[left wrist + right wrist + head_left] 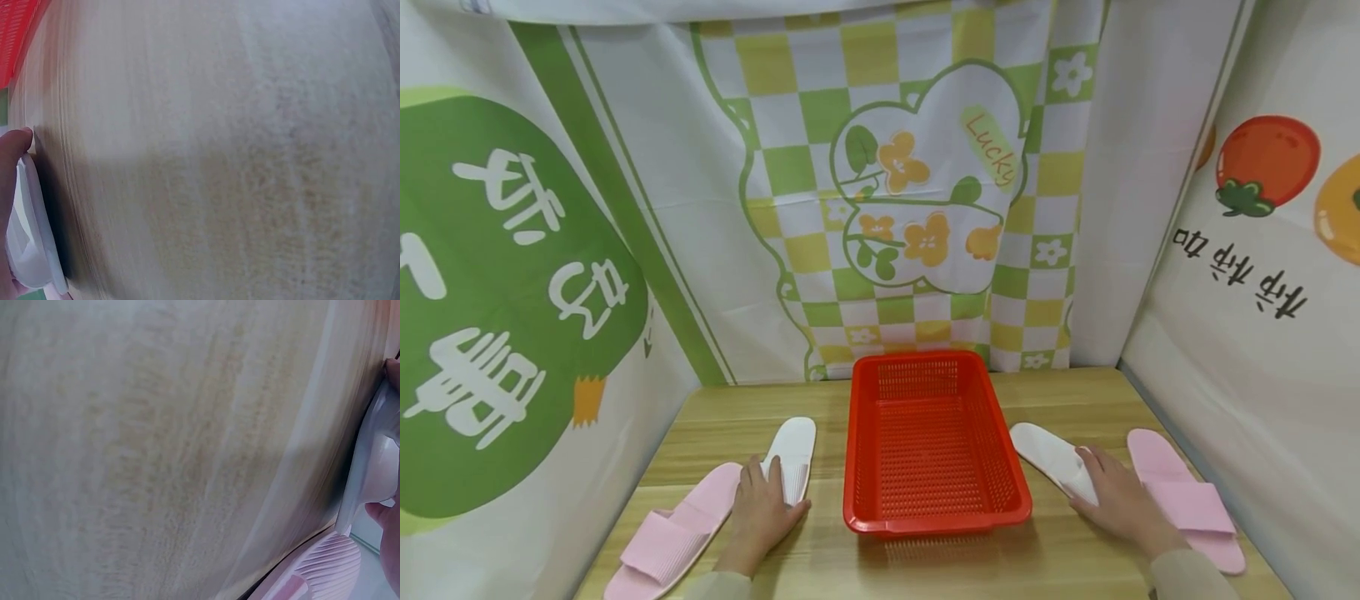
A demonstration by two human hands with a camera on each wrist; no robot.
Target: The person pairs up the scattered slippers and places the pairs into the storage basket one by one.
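Head view shows the left hand (760, 510) gripping the left white slipper (797, 442), thumb on one side and fingers on the other, between the red basket (937, 527) and the left pink slipper (662, 546) near the table's (730, 410) left edge. Over by the right edge, beside the right pink slipper (1195, 504), the right hand (1120, 500) grips the right white slipper (1041, 444), fingers partly spread across its width. Near the middle of the far edge stands the basket.

I grip one white slipper (796, 446), ribbed strap up, left of the red basket (936, 527), and another white slipper (1047, 450) slanting just right of the basket.
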